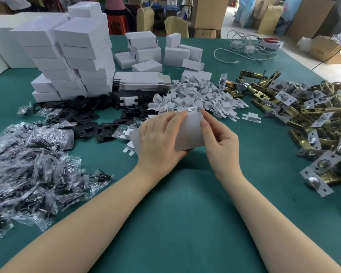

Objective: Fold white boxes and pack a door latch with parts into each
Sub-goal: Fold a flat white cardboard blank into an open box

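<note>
white box (187,133) | upright, long axis vertical, top flap probably open | both hands (159,138) gripping

white charger cables (244,50) coiled at table's far right | red-handled tool (270,40) beside them | brown cartons (207,14) on floor behind | red stool (117,22) beyond table

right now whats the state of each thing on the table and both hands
white box: part folded, off the table, held by both hands
left hand: grips the box's left side
right hand: pinches its top right edge
flat box blanks: stacked, unfolded
finished boxes: closed, stacked
door latches: loose heap
white card inserts: loose heap
bagged parts: sealed, piled
black plates: loose, spread
</note>
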`<state>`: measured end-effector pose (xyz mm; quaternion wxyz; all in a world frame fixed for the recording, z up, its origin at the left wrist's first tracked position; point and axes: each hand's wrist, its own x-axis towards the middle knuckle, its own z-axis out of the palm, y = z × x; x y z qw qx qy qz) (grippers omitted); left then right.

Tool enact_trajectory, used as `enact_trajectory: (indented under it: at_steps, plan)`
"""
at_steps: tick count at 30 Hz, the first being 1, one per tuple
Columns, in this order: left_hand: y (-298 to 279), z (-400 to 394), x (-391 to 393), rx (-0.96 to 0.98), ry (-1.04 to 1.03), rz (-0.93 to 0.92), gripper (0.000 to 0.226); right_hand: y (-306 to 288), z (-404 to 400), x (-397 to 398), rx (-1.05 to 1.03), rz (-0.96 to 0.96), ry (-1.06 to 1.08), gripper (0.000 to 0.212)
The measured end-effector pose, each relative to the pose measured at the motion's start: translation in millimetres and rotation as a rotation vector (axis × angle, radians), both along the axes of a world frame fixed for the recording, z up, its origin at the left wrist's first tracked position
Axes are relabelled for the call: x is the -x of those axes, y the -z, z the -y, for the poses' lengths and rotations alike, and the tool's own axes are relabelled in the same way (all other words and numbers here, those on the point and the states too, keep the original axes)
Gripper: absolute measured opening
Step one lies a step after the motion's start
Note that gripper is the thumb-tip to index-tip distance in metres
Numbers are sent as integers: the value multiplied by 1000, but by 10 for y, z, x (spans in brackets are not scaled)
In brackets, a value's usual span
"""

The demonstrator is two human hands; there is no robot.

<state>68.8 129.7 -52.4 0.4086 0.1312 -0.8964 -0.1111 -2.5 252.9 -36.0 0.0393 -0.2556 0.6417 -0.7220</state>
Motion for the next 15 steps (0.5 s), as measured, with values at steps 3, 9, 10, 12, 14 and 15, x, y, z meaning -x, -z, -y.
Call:
enact_trajectory:
  at_steps: [3, 9, 10, 12, 14, 15]
  plan:
    - [-3, -22, 2, -37, 18, 17, 79, 4, 8, 3, 77, 48, 50, 8]
    - [-24, -27, 13, -118, -4, -51, 84, 45, 15, 6, 63, 27, 0, 26]
    - [-28, -22, 11, -125, -5, -51, 85, 55, 26, 0, 51, 25, -12, 29]
    - [-31, -18, 3, -111, -2, -32, 86, 63, 42, -11, 52, 25, -7, 30]
    - [-35, -25, 0, -108, -7, -20, 86, 68, 42, -8, 42, 21, 3, 29]
    - [-39, -26, 1, -111, -11, -18, 86, 76, 39, -2, 23, 9, 1, 29]
